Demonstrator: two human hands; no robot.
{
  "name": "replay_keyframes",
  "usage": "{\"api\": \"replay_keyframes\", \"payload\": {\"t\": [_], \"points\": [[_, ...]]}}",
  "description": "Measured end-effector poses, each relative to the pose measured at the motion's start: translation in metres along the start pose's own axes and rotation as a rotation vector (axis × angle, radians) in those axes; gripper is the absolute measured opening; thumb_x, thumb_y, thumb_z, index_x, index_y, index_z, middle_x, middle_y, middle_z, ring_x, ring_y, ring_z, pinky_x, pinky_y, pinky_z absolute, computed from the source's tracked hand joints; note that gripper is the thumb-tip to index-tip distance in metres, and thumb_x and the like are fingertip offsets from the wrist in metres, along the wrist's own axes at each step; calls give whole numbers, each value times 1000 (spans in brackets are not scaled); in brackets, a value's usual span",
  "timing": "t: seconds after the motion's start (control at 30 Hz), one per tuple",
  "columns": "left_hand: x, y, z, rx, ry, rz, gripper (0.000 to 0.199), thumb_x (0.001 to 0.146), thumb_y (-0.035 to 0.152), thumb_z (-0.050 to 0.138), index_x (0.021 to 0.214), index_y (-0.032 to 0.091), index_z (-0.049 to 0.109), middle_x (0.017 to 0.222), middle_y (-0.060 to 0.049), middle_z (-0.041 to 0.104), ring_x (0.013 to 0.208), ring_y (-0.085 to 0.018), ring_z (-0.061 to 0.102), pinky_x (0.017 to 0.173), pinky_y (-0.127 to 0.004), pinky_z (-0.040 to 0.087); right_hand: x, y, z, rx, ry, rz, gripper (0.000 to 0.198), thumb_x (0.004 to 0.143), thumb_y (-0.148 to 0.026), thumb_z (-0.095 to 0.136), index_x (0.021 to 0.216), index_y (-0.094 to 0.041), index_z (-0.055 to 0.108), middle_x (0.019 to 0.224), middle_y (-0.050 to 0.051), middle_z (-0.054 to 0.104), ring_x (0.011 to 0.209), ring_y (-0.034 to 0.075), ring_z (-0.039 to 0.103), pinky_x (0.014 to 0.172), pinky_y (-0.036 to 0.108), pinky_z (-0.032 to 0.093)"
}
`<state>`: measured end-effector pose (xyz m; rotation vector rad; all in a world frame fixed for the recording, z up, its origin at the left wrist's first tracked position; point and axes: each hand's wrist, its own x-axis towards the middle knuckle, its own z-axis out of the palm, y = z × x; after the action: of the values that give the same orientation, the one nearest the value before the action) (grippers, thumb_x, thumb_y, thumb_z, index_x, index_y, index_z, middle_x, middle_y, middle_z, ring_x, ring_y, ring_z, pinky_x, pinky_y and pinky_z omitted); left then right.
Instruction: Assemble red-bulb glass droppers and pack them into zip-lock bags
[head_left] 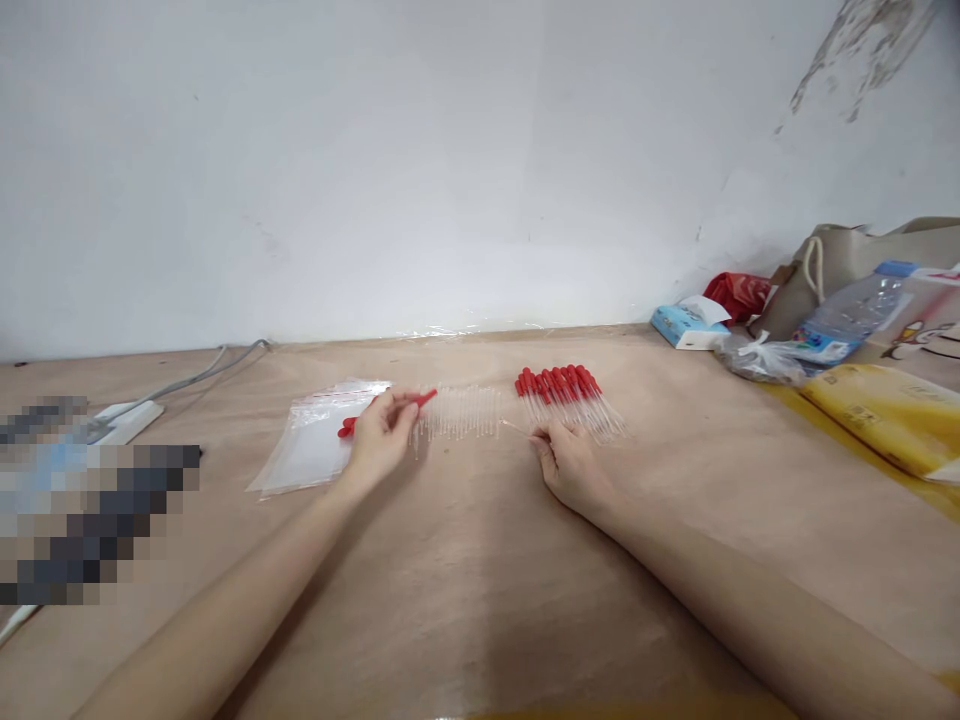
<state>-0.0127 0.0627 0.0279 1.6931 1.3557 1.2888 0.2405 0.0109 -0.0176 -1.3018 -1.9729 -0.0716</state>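
Observation:
My left hand (382,435) is closed, with a small red plastic cap (427,398) pinched between thumb and fingers. More red pieces (346,428) show just behind it, partly covered by the hand. A row of thin clear sticks (465,412) lies side by side between my hands. My right hand (571,462) pinches one thin, pale stick (516,427), whose tip points left toward the row. Right behind that hand lies a bunch of clear sticks with red caps (559,385), the capped ends facing the wall.
Clear zip bags (307,440) lie in a stack left of my left hand. At the far left are a grey cable (187,383) and a blurred-out area. On the right sit a tissue pack (686,327), a plastic bottle (851,315), and a yellow packet (889,410).

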Motion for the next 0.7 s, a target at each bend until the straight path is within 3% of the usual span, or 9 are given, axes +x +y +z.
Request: {"api": "replay_keyframes", "payload": {"t": [0.13, 0.23, 0.37, 0.53, 0.7], "points": [[-41, 2, 18, -264, -178, -123, 33, 73, 36, 59, 97, 13, 59, 94, -8, 65, 84, -18, 63, 79, -32, 47, -1, -8, -4, 122, 8, -53, 23, 88, -20, 34, 105, -16, 49, 96, 8, 62, 87, 17, 56, 75, 29, 39], [-54, 1, 28, -263, -160, -162, 29, 70, 35, 64, 89, 14, 60, 86, -6, 66, 79, -17, 63, 74, -31, 49, -3, -14, -5, 150, -31, -81, 26, 89, -19, 33, 108, -18, 51, 97, 8, 62, 88, 17, 57, 76, 30, 40], [-58, -3, 33, -204, -189, -111, 23, 67, 34, 67, 76, 15, 56, 75, -3, 66, 75, -16, 62, 66, -28, 49, -5, -18, -4, 162, -84, -133, 24, 88, -17, 35, 103, -19, 53, 88, 5, 63, 79, 14, 57, 77, 31, 37], [-59, -7, 32, -223, -241, -78, 26, 70, 35, 64, 83, 17, 51, 78, -2, 66, 72, -16, 64, 63, -27, 50, -6, -20, -2, 163, -137, -159, 24, 88, -17, 35, 103, -19, 54, 85, 5, 63, 75, 13, 57, 76, 30, 34], [-60, -9, 31, -221, -280, -67, 29, 72, 35, 62, 94, 16, 56, 93, -6, 67, 84, -18, 64, 74, -30, 50, -7, -22, -4, 171, -178, -169, 24, 88, -18, 36, 102, -18, 55, 81, 4, 63, 72, 12, 56, 79, 31, 30]]}}
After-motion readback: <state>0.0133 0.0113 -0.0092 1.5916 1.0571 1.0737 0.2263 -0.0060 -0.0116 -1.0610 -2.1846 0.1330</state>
